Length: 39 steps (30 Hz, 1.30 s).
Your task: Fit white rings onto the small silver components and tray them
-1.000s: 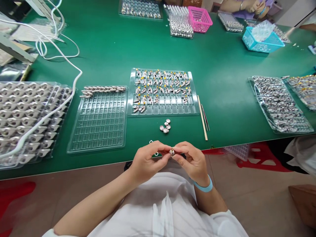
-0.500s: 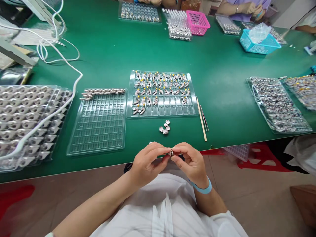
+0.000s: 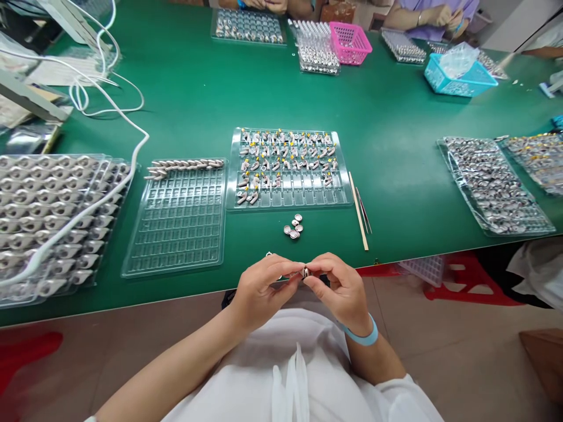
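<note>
At the left of the green table (image 3: 197, 99), a clear ribbed plastic tray (image 3: 176, 223) is lying mostly empty. The left hand (image 3: 259, 290) is pinching one side of a tiny round silver-and-dark metal part (image 3: 305, 272) just above the near table edge. The right hand (image 3: 341, 290) is gripping the other side, both sets of fingers closing narrowly on it. The part is probably very light, rigid, smooth and slippery, so its rim is looking like the surest hold. A pale thin wooden stick (image 3: 358, 211) is lying further right.
</note>
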Each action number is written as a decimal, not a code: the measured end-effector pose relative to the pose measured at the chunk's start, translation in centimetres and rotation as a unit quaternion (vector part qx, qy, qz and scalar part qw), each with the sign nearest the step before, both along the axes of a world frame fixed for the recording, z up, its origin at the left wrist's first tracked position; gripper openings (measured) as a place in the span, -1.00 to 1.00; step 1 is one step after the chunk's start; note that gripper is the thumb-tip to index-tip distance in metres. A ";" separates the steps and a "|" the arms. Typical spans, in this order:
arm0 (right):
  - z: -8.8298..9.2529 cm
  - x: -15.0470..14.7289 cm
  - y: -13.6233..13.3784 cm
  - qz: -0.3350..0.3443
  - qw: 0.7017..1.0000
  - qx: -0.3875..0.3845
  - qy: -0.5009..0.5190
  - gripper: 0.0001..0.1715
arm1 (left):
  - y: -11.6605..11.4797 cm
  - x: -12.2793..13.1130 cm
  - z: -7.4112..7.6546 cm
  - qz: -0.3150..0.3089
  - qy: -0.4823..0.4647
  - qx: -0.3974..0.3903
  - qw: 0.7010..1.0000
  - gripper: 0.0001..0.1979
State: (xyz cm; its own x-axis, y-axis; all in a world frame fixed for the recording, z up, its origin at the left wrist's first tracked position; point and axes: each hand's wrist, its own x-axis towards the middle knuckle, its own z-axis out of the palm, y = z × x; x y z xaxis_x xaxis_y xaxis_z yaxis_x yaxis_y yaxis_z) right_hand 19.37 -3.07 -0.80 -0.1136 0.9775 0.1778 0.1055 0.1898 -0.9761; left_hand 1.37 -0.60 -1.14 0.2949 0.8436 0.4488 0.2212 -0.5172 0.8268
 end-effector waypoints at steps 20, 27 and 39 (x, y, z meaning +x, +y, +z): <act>0.1 -0.3 0.2 -0.027 0.984 0.155 -0.084 -0.60 | 0.1 0.0 1.8 -0.077 -0.230 -0.419 0.875 -0.89; 0.1 -0.5 0.2 -0.044 0.978 0.175 -0.105 -0.64 | 0.1 0.4 2.2 -0.055 -0.233 -0.460 0.855 -0.85; -0.7 -1.5 -0.7 -0.090 0.974 0.158 -0.137 -0.65 | -0.1 1.2 2.1 0.049 -0.165 -0.406 0.897 -0.89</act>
